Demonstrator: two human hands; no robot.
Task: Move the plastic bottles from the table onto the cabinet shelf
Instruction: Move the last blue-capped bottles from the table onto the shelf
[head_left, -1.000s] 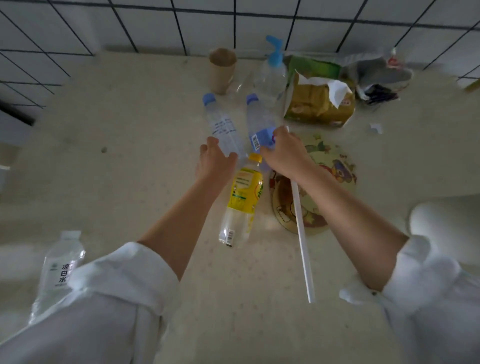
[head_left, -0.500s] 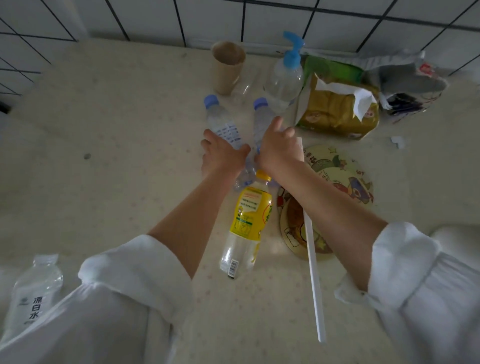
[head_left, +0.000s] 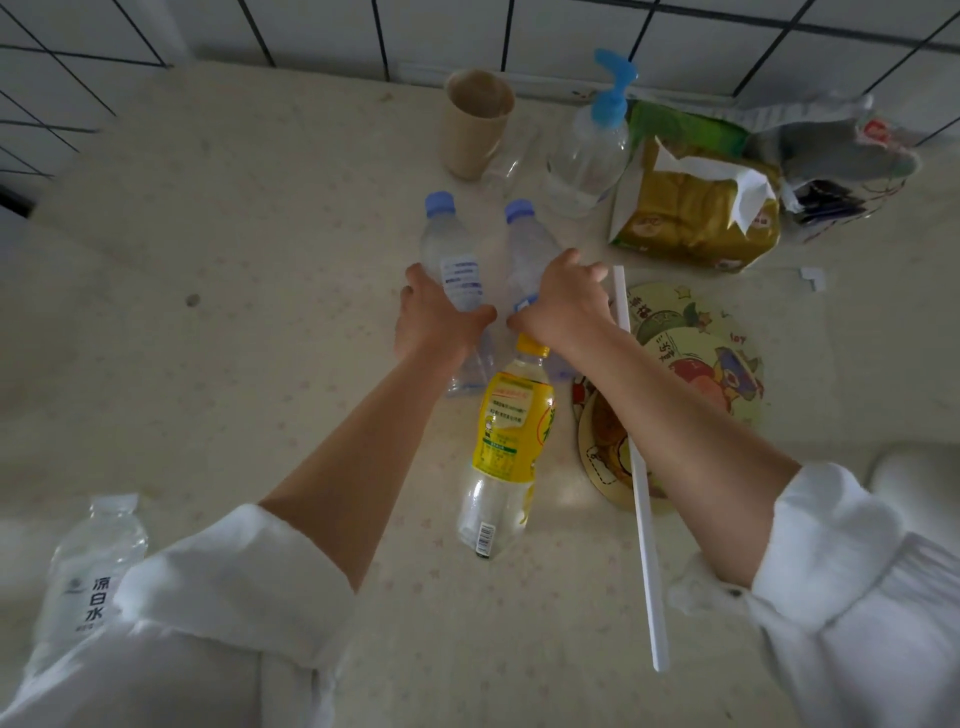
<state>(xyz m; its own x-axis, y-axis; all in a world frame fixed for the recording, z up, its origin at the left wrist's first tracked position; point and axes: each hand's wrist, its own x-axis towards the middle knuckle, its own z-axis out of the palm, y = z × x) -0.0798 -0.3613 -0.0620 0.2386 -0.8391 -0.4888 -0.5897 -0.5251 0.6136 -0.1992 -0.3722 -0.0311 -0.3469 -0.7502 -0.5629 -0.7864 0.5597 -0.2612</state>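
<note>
Two clear blue-capped bottles lie side by side on the cream table. My left hand wraps around the left blue-capped bottle. My right hand grips the right blue-capped bottle at its label. Just below both hands lies a yellow-labelled bottle with a yellow cap, untouched. A clear water bottle with a white cap lies at the lower left, partly behind my left sleeve. The cabinet shelf is out of view.
At the back stand a paper cup, a blue-topped pump bottle, a gold tissue pack and a grey bag. A cartoon placemat and a long white stick lie at right. A tiled wall borders the table.
Both hands have closed more fully around the two blue-capped bottles. The camera has drawn closer and lower over the table. The bottles lie where they were.
</note>
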